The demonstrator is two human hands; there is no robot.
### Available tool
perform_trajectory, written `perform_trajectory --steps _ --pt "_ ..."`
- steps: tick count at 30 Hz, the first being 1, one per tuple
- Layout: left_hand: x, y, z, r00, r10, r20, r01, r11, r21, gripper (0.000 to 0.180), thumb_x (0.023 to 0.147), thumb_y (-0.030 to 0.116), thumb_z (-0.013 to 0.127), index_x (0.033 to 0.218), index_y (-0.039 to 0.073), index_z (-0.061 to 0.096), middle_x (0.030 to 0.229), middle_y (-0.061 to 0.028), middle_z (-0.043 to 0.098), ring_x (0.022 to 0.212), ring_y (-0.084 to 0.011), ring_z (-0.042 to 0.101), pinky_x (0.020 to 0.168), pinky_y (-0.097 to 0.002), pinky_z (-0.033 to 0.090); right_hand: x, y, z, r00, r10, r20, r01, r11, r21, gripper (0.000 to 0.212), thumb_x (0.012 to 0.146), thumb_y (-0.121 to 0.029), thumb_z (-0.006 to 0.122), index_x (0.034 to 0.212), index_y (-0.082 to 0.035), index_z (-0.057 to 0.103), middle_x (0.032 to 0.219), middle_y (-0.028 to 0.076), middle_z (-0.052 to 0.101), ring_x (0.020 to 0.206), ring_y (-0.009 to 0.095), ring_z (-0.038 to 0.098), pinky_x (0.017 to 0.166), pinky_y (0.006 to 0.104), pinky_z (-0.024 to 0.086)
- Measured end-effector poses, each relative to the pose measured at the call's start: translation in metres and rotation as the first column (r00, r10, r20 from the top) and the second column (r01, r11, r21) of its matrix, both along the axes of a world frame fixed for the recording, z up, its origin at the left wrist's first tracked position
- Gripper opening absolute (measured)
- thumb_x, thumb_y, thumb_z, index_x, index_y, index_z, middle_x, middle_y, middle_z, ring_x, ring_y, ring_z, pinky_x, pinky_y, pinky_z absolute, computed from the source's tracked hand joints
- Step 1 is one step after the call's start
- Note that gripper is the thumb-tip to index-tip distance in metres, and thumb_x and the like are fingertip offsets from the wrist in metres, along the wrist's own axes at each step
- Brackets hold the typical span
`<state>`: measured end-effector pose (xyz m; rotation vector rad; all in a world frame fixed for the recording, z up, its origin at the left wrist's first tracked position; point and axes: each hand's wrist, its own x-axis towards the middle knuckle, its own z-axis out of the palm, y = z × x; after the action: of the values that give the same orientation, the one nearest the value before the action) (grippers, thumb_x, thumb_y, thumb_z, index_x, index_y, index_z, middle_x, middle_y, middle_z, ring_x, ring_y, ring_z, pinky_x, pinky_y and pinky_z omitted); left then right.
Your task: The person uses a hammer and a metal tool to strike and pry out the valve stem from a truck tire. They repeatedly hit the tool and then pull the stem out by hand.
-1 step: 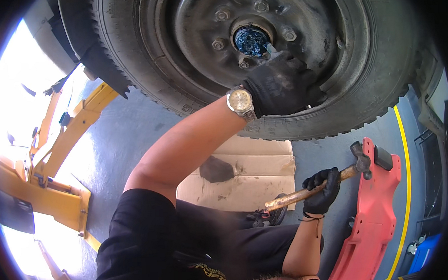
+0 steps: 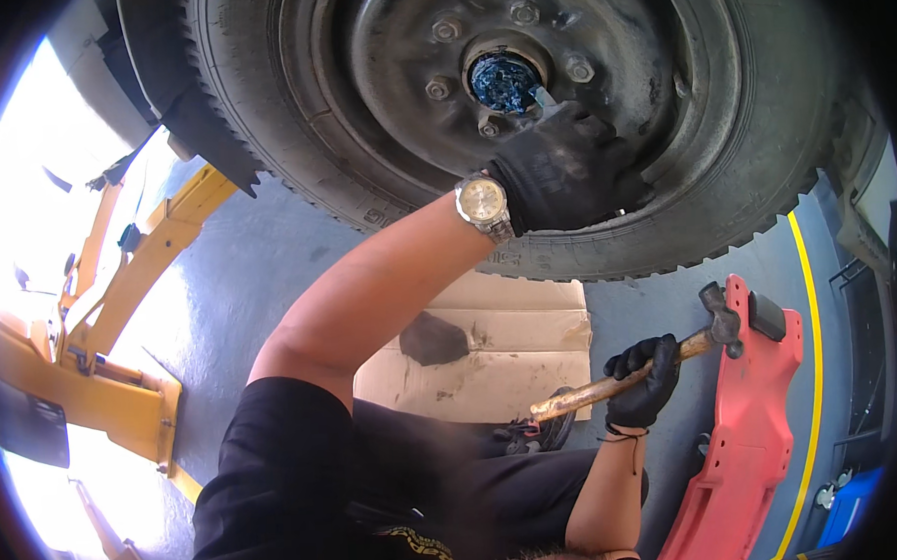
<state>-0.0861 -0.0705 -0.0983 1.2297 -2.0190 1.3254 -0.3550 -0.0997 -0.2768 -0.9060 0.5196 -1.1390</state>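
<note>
The left hand (image 2: 570, 167), upper centre, is clasping a slim tool (image 2: 544, 97) slanting up-left to the hub (image 2: 505, 81); the right hand (image 2: 646, 381) is gripping the hammer (image 2: 694, 345), its head lying well below-right.

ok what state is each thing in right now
Wheel, mounted
Wheel nuts, in place
Hub centre, open, smeared with dark blue grease
Slim tool, mostly hidden in left hand
Hammer, gripped by right hand
Cardboard, spread out, stained
Red creeper, unoccupied

On the grey-blue floor (image 2: 258, 263) lie a cardboard sheet (image 2: 531, 341) and red creeper (image 2: 750, 422).
</note>
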Motion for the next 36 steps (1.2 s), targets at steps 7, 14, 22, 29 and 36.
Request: perform_trajectory --steps 7,14,22,29,36 --pt "0.002 -0.003 -0.005 0.998 0.029 -0.051 -0.031 0.998 -0.057 0.015 0.083 0.034 0.076 0.095 0.025 0.079 0.089 0.0036 0.068 0.088 -0.0211 0.067 0.084 -0.0414 0.054 0.006 0.006 0.001 0.999 -0.015 -0.048 0.013 1.000 -0.025 0.033 0.104 -0.032 0.055 0.081 -0.009 0.050 0.065 0.004 0.048 0.049 0.017 0.050 0.052 0.0369 0.051" --pt "0.006 -0.001 0.000 0.996 0.058 -0.072 -0.060 0.998 -0.019 0.018 0.078 0.028 0.075 0.093 0.019 0.077 0.088 -0.0003 0.068 0.090 -0.0223 0.067 0.078 -0.0411 0.055 0.006 0.010 -0.004 0.980 0.157 0.125 -0.156 0.988 -0.021 0.045 0.106 -0.051 0.046 0.095 -0.009 0.057 0.067 0.005 0.051 0.050 0.020 0.051 0.052 0.0388 0.050" --pt "0.007 -0.015 0.009 0.992 0.090 -0.092 -0.098 0.992 -0.082 0.019 0.077 0.026 0.072 0.092 0.016 0.076 0.085 -0.0037 0.067 0.086 -0.0243 0.067 0.071 -0.0413 0.054 0.059 0.041 0.018 0.879 0.201 0.432 -0.242 0.969 0.041 0.064 0.102 -0.071 0.037 0.104 -0.012 0.062 0.072 0.007 0.058 0.054 0.022 0.054 0.052 0.0411 0.050" --pt "0.008 -0.008 0.006 0.985 0.110 -0.130 -0.113 0.994 -0.013 0.024 0.081 0.028 0.071 0.101 0.017 0.076 0.091 -0.0047 0.070 0.090 -0.0262 0.068 0.076 -0.0423 0.054 0.101 0.054 0.050 0.870 0.204 0.449 -0.253 0.966 0.051 0.069 0.101 -0.075 0.034 0.097 -0.012 0.061 0.069 0.003 0.056 0.053 0.019 0.052 0.049 0.0375 0.046" --pt "0.011 -0.010 0.005 0.981 0.103 -0.166 -0.093 0.994 0.063 0.026 0.093 0.030 0.061 0.112 0.020 0.074 0.100 -0.0040 0.069 0.094 -0.0256 0.066 0.083 -0.0459 0.048 0.125 0.061 0.056 0.729 0.244 0.639 -0.354 0.934 0.047 0.068 0.098 -0.078 0.036 0.099 -0.015 0.062 0.071 0.001 0.058 0.055 0.018 0.052 0.050 0.0348 0.043"
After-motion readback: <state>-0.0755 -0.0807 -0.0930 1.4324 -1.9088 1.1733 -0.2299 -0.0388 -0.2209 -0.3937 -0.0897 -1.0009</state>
